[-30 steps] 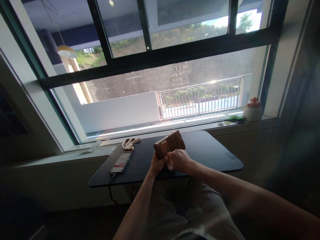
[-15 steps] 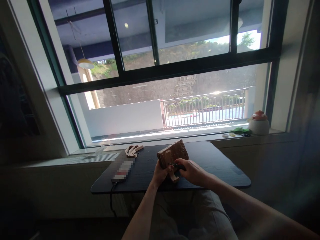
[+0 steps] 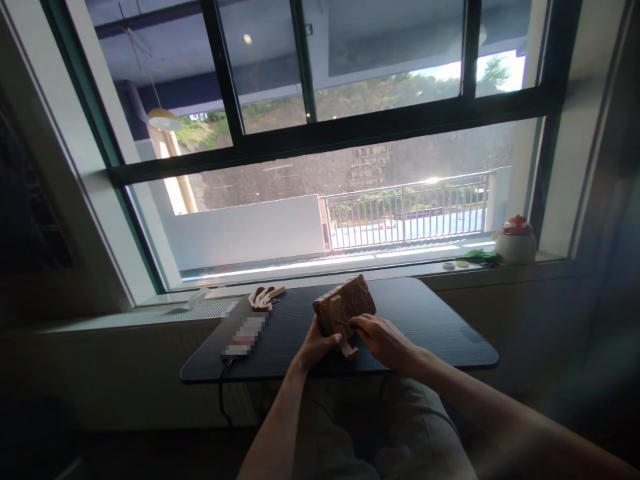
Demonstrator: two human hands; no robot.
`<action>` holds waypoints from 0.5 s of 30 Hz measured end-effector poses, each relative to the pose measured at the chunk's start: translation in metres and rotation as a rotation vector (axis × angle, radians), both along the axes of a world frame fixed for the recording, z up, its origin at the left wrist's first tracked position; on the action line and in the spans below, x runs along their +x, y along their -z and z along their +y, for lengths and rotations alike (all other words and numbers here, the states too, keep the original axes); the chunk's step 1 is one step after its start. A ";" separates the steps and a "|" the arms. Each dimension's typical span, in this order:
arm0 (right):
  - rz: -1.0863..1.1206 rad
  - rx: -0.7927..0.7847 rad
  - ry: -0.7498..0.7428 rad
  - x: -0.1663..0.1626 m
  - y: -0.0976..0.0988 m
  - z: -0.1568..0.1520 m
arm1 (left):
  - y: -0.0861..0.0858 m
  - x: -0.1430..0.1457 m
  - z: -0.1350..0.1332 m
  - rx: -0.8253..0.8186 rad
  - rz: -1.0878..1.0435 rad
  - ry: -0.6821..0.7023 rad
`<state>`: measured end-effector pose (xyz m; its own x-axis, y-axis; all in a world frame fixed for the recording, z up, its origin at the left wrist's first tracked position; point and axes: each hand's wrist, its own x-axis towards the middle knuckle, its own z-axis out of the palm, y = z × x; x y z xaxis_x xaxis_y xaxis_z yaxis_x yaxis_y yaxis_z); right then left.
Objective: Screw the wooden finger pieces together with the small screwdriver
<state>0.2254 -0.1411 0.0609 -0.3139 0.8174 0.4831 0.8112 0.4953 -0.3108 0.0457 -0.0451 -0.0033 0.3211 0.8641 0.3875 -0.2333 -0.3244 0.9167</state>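
Observation:
My left hand (image 3: 315, 347) grips the lower left end of a brown, rough-textured box (image 3: 356, 297), held tilted over the table. Against the box's near face lies a curved light wooden leg (image 3: 336, 308), its hooked foot pointing down, and my left thumb presses beside it. In my right hand (image 3: 383, 337), closed at the right of the leg, is a screwdriver (image 3: 343, 323). Its thin shaft points left at the leg; the handle is mostly hidden by my fingers. Whether the tip sits in a screw is too small to tell.
On the black table (image 3: 430, 333), several similar wooden legs (image 3: 263, 298) lie in a pile at the back left. A blurred-out flat object (image 3: 245, 337) with a black cable (image 3: 221, 393) is nearer. A white pot (image 3: 516, 245) with an orange lid stands on the windowsill.
My right fingers have shifted and drawn back slightly from the leg, showing more of the shaft. My left hand still holds the box. The whole view has moved a little.

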 end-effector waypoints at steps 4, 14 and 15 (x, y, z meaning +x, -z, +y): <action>-0.013 -0.019 0.020 0.000 0.003 0.002 | 0.003 0.001 0.003 -0.003 -0.017 0.006; -0.165 -0.123 0.135 -0.003 -0.001 0.000 | 0.004 0.002 0.002 -0.069 -0.045 -0.012; -0.174 -0.123 0.142 -0.004 -0.001 0.000 | 0.004 0.003 0.002 -0.077 -0.044 -0.015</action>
